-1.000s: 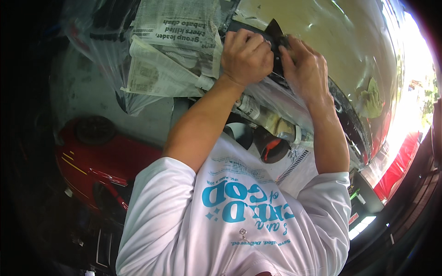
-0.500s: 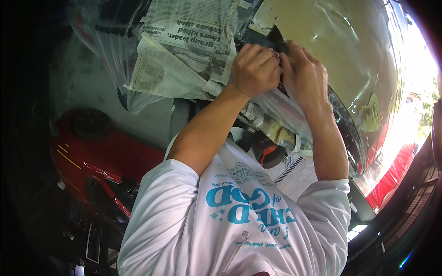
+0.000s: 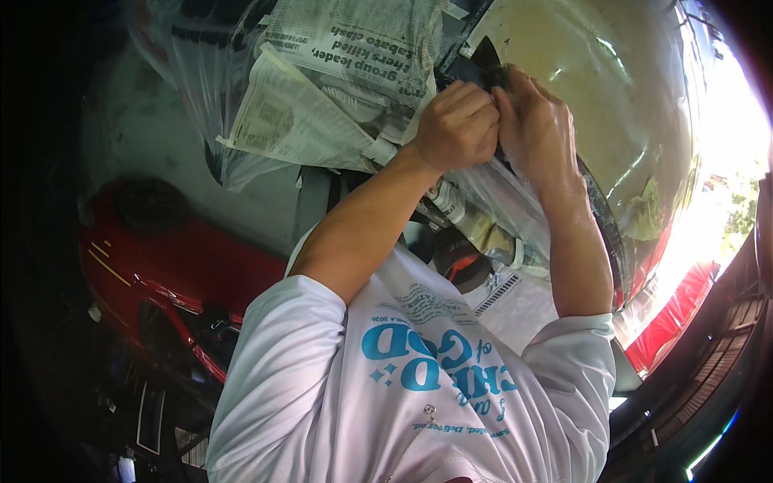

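Observation:
My left hand [image 3: 459, 125] and my right hand [image 3: 535, 129] meet at the edge of a beige, glossy car panel [image 3: 624, 88]. A thin, dark, pointed sheet [image 3: 485, 60] sticks up between them; its kind is not clear. The right hand's fingers are bent around its lower part. My left hand is closed in a pinch against the right one, and what it grips is hidden behind its knuckles. Taped newspaper [image 3: 346, 40] lies just left of the hands, and clear plastic film [image 3: 515, 197] hangs below them.
A dark, curved trim edge [image 3: 600, 213] runs beside my right forearm. A pale yellow-green cloth [image 3: 644, 211] clings to the panel. More plastic sheeting [image 3: 201, 88] drapes at the upper left. A red car [image 3: 185, 266] stands at the left, and red fabric [image 3: 672, 314] at the right.
The view has shifted a little, so the newspaper sits farther right. My hands are closer together, and the dark sheet's tip stands out more above them.

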Action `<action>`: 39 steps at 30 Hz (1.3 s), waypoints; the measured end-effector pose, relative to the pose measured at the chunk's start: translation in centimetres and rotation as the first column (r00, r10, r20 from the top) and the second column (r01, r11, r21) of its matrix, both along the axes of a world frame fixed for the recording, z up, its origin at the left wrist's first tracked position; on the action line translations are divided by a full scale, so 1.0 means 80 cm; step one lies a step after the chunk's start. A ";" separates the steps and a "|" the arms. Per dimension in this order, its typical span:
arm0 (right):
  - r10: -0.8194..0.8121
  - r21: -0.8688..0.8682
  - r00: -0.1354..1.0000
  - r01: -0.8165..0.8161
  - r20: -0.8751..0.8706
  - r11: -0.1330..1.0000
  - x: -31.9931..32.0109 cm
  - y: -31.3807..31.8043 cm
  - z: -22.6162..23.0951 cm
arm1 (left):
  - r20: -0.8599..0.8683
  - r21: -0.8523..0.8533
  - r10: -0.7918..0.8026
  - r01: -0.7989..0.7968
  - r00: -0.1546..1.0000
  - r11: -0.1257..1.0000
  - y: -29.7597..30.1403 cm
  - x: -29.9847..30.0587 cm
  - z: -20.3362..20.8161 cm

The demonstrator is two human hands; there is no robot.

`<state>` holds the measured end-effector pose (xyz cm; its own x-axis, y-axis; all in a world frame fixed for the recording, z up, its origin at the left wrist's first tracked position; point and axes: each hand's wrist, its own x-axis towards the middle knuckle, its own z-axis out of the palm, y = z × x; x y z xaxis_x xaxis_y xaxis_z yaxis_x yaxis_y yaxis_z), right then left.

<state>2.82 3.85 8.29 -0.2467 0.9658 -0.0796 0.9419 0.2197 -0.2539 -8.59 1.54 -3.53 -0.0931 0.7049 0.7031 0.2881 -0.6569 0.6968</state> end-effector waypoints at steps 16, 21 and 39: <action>-0.061 -0.117 0.993 0.049 -0.103 0.992 -0.010 0.014 0.000 | 0.135 -0.030 0.021 -0.017 0.991 0.999 0.006 0.002 0.001; -0.395 -0.280 0.911 0.351 -0.121 0.894 0.000 0.020 0.016 | 0.086 -0.064 -0.006 0.011 0.996 0.998 0.005 -0.004 0.004; -0.442 -0.239 0.890 0.408 -0.111 0.881 -0.041 0.034 0.015 | 0.178 -0.081 -0.057 0.073 0.982 0.994 0.011 -0.006 0.003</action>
<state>-0.50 6.58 9.51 0.1586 0.9469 -0.2797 0.8763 -0.2655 -0.4019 -9.04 2.38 -3.31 -0.1613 0.7714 0.6155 0.1150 -0.6047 0.7881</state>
